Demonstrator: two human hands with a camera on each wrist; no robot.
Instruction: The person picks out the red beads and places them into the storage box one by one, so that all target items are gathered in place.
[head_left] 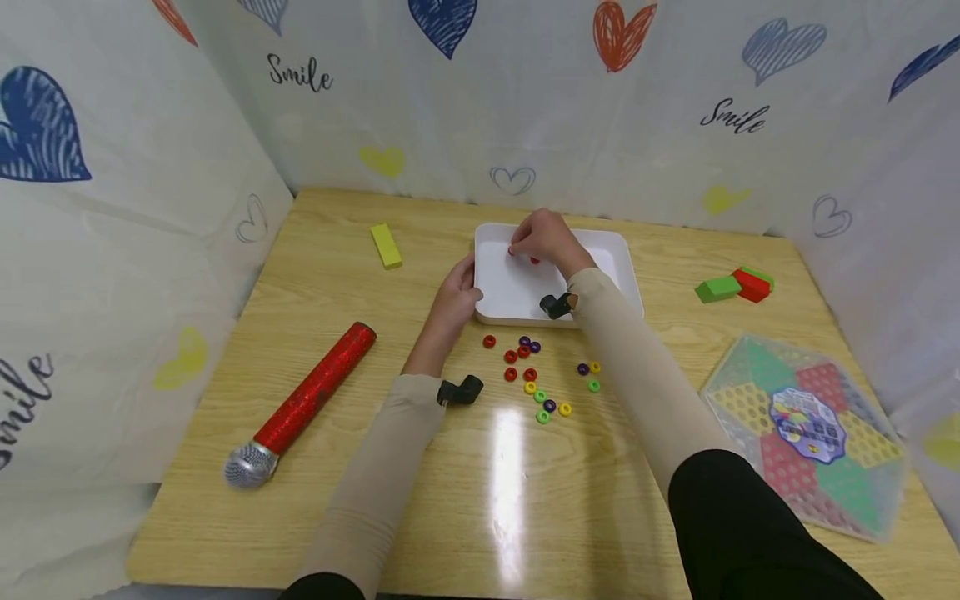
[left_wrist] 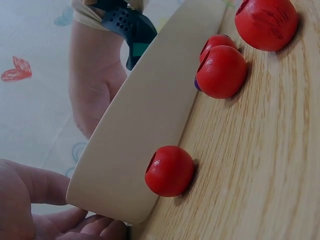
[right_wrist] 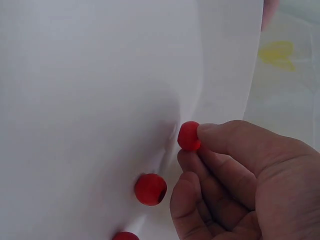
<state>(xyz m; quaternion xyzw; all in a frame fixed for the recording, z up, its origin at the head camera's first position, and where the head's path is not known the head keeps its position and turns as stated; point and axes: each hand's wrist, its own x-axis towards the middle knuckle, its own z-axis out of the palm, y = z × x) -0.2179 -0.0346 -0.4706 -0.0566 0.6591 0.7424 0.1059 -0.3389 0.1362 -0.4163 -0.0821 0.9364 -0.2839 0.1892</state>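
Note:
A white rectangular tray (head_left: 510,292) stands toward the back of the wooden table. My left hand (head_left: 452,302) grips its left edge, thumb near the rim and fingers curled around the corner in the left wrist view. Over the inside of the tray, my right hand (head_left: 550,240) pinches a red bead (right_wrist: 189,135) between thumb and fingertips. Another red bead (right_wrist: 150,189) lies in the tray close to those fingers, and part of a further bead (right_wrist: 125,236) shows at the lower edge of the right wrist view.
Several red beads (head_left: 511,357), purple beads (head_left: 582,369), yellow beads (head_left: 566,409) and green beads (head_left: 543,417) lie before the tray. A red microphone (head_left: 315,390) is at left, a yellow block (head_left: 386,246) behind. Green and red blocks (head_left: 752,285) and a hexagonal patterned case (head_left: 810,492) are at right.

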